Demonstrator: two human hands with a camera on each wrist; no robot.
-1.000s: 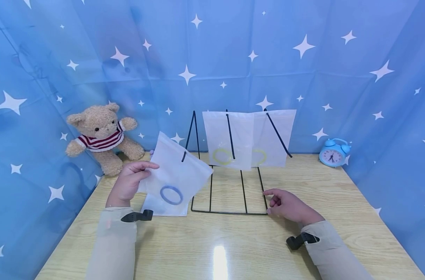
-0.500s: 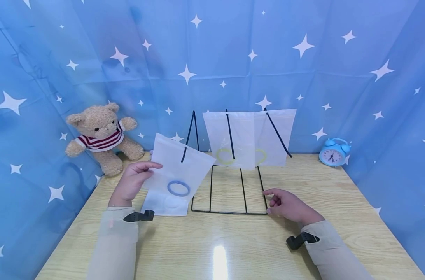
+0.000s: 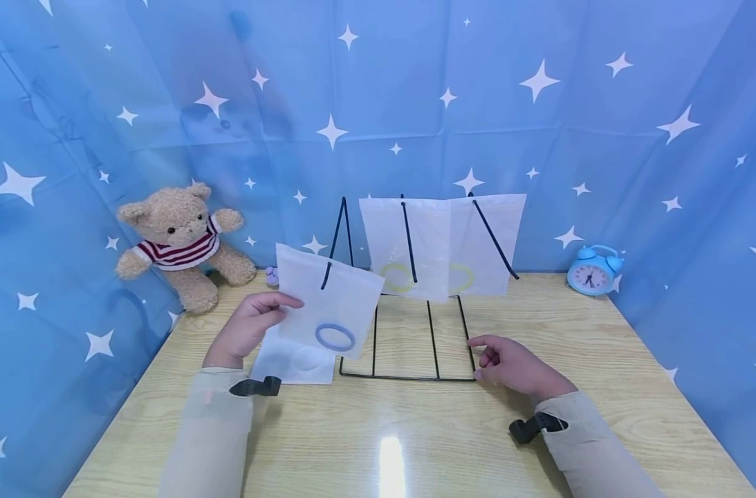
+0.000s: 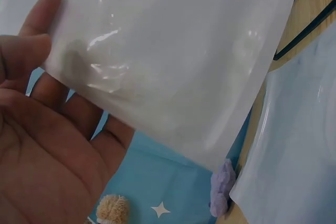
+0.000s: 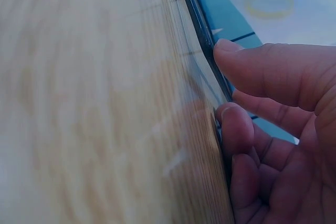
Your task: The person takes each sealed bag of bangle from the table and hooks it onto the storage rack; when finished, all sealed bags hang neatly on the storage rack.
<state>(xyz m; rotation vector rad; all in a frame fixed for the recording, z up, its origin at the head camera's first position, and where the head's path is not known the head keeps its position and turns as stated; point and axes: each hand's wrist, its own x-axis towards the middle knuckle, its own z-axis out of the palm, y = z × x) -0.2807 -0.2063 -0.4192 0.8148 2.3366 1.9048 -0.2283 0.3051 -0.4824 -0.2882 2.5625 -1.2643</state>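
My left hand (image 3: 247, 328) pinches the left edge of a translucent white zip bag (image 3: 309, 304), thumb on one face and fingers behind. A blue ring (image 3: 335, 337) shows in its lower part. The bag hangs tilted on the left prong of a black wire rack (image 3: 409, 377), whose tip pokes out through its upper part. In the left wrist view, the bag (image 4: 173, 66) covers some fingers. My right hand (image 3: 517, 366) holds the right side wire of the rack's base, with fingers curled.
Two similar bags, a middle bag (image 3: 384, 228) and a right bag (image 3: 505, 242), hang on the other prongs with yellow-green rings. Another bag (image 3: 290, 363) lies on the table. A teddy bear (image 3: 178, 235) sits back left, a blue alarm clock (image 3: 592, 273) back right.
My left hand has moved right with the bag, which now hangs straighter, its blue ring further right. More of the bag on the table shows. My right hand stays in place.
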